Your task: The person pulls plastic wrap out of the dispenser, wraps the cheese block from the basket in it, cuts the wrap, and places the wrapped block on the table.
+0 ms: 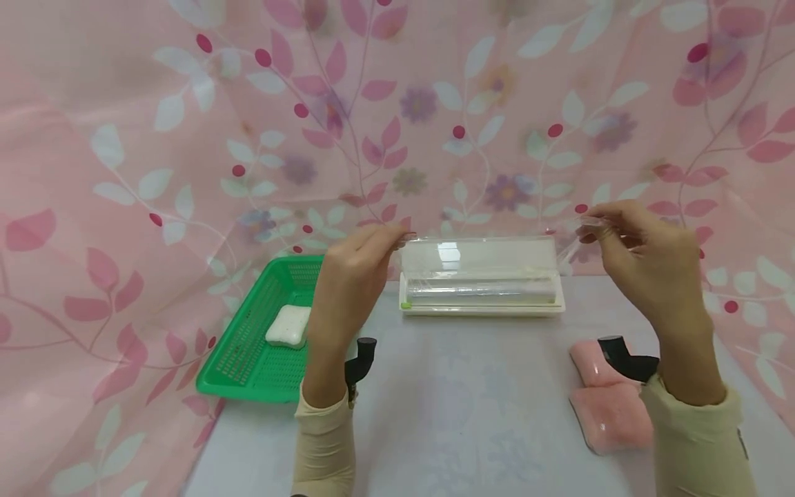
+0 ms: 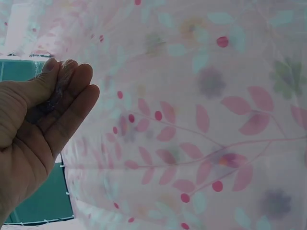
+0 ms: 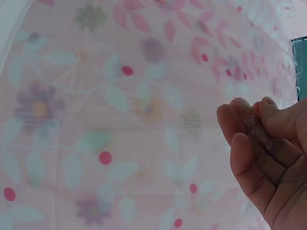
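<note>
Clear plastic wrap [image 1: 570,252] is pulled up between the two raised hands, its far parts hard to make out. My left hand [image 1: 355,273] pinches one corner between thumb and fingers; in the left wrist view the gathered film [image 2: 58,91] shows against the fingers. On the other side, my right hand [image 1: 652,259] pinches the opposite corner, bunched film [image 3: 257,129] showing in the right wrist view. Behind and between the hands sits a white wrap dispenser [image 1: 484,311], its see-through lid [image 1: 497,254] raised, with a roll of film [image 1: 478,291] inside.
At left stands a green basket [image 1: 248,395] holding a white, squarish block [image 1: 288,326], partly behind the left forearm. Two pink, shiny squarish pieces [image 1: 611,417] lie at right beside the right forearm. A floral curtain [image 1: 435,138] hangs behind the white table [image 1: 459,414].
</note>
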Demonstrator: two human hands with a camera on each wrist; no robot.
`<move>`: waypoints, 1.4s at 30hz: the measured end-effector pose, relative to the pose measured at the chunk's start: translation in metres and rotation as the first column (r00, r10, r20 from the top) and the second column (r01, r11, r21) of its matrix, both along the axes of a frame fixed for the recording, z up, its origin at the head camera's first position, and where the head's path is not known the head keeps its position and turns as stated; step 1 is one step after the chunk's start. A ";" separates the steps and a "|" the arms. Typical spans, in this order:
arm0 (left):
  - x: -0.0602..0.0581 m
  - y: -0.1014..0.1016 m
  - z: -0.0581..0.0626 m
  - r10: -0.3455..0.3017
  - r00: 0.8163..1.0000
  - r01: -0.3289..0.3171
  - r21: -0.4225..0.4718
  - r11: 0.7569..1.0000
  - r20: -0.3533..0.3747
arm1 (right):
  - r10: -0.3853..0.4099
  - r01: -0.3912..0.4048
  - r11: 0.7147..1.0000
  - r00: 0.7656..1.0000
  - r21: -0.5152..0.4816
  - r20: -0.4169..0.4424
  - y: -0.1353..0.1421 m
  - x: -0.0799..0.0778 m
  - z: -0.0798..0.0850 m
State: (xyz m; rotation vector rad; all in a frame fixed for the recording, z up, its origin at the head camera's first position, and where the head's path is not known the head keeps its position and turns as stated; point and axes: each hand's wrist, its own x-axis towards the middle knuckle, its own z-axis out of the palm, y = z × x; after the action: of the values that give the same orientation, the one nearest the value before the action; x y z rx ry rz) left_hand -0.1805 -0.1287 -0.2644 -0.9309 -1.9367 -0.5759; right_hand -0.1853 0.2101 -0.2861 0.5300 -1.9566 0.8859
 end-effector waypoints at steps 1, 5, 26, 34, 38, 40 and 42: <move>0.004 0.000 0.002 0.003 1.000 -0.002 0.002 1.000 -0.015 | 0.000 0.000 1.000 1.000 -0.008 -0.017 -0.001 0.003 0.003; 0.014 -0.001 0.007 -0.005 0.999 0.005 0.000 1.000 -0.041 | 0.004 -0.005 1.000 0.997 -0.013 -0.078 -0.003 0.014 0.008; 0.036 -0.015 -0.012 -0.097 0.995 0.097 -0.007 0.995 0.001 | 0.173 -0.156 0.978 0.978 0.140 -0.120 0.002 0.055 -0.002; 0.042 -0.016 -0.031 -0.108 0.990 0.114 -0.065 0.991 0.085 | 0.206 -0.201 0.961 0.979 0.189 -0.008 0.013 0.063 -0.023; 0.040 -0.015 -0.045 -0.068 0.988 0.084 -0.116 0.990 0.136 | 0.208 -0.218 0.956 0.976 0.197 0.070 0.020 0.060 -0.042; 0.039 -0.015 -0.052 -0.051 0.987 0.072 -0.135 0.988 0.154 | 0.199 -0.217 0.951 0.974 0.220 0.105 0.022 0.059 -0.051; 0.039 -0.016 -0.060 -0.042 0.984 0.068 -0.145 0.987 0.171 | 0.192 -0.223 0.945 0.971 0.241 0.146 0.023 0.060 -0.059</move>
State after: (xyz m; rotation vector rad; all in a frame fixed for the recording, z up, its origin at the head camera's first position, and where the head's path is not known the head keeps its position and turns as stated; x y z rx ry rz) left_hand -0.1416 -0.1449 -0.3240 -1.0625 -2.1343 -0.5617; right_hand -0.1255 0.2329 -0.3448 0.8642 -2.1699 0.8130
